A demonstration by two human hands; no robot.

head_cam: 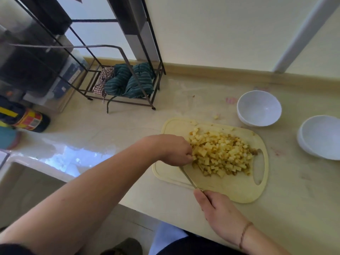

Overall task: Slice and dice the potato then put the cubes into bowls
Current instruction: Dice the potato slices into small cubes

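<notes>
The heap of small pale-yellow potato cubes [220, 153] sits mid-way on the cream plastic cutting board [237, 190], basically all diced. They look light, wet and a bit slippery, so I'd scoop them in handfuls or slide them off with the blade rather than pinch. The left hand [174, 150] is curled at the pile's edge, fingers tucked into the cubes. The right hand [217, 207] grips the thin steel knife [187, 176]. Two white round bowls [259, 107] wait nearby, nothing in them.

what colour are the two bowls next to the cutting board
Both bowls are plain white, seen in the head view.
</notes>
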